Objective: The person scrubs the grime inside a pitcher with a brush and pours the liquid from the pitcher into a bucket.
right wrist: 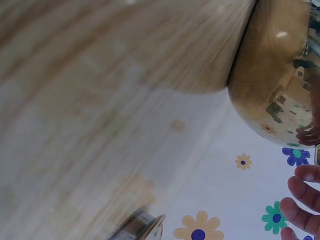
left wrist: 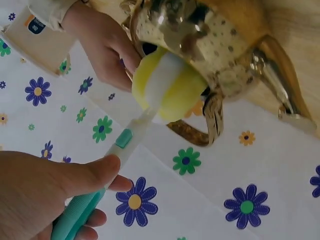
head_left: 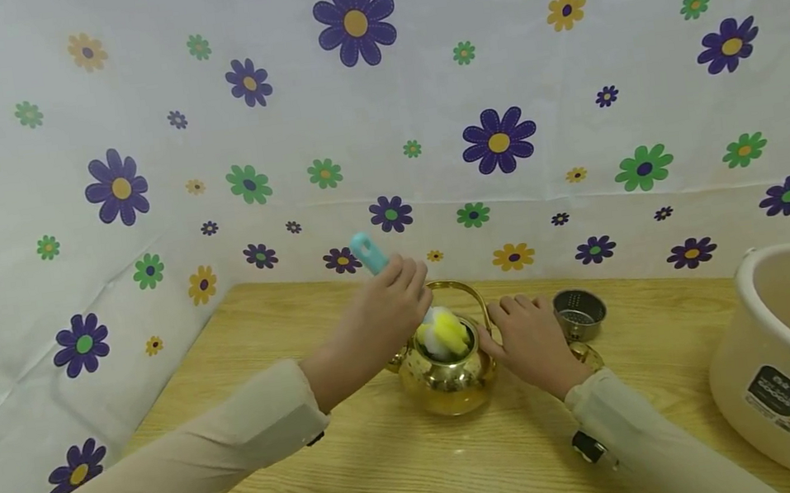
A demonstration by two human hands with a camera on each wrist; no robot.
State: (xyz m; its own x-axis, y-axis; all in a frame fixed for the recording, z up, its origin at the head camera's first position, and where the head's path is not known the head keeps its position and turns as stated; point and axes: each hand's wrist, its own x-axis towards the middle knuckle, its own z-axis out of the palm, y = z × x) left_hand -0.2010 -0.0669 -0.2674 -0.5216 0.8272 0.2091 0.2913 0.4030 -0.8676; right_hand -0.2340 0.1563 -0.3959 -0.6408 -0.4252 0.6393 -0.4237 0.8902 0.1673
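Note:
My left hand (head_left: 384, 310) grips the teal handle (left wrist: 82, 210) of a sponge brush, its thumb lying along the shaft. The brush's yellow and white sponge head (head_left: 444, 333) sits in the round top opening of a shiny gold teapot (head_left: 451, 389). The teapot stands upright on the table, its spout to the left, partly behind my left hand. At the teapot's right side, my right hand (head_left: 533, 338) holds it near the handle base, thumb against the body and fingers beyond the handle. In the right wrist view its fingertips (right wrist: 300, 192) show beside the pot.
A metal strainer cup (head_left: 581, 315) stands right of my right hand, with a gold lid (head_left: 587, 354) partly hidden by that wrist. A large cream bucket (head_left: 759, 340) is at the table's right. A flower-patterned sheet (head_left: 405, 95) hangs behind the wooden table (head_left: 307, 491).

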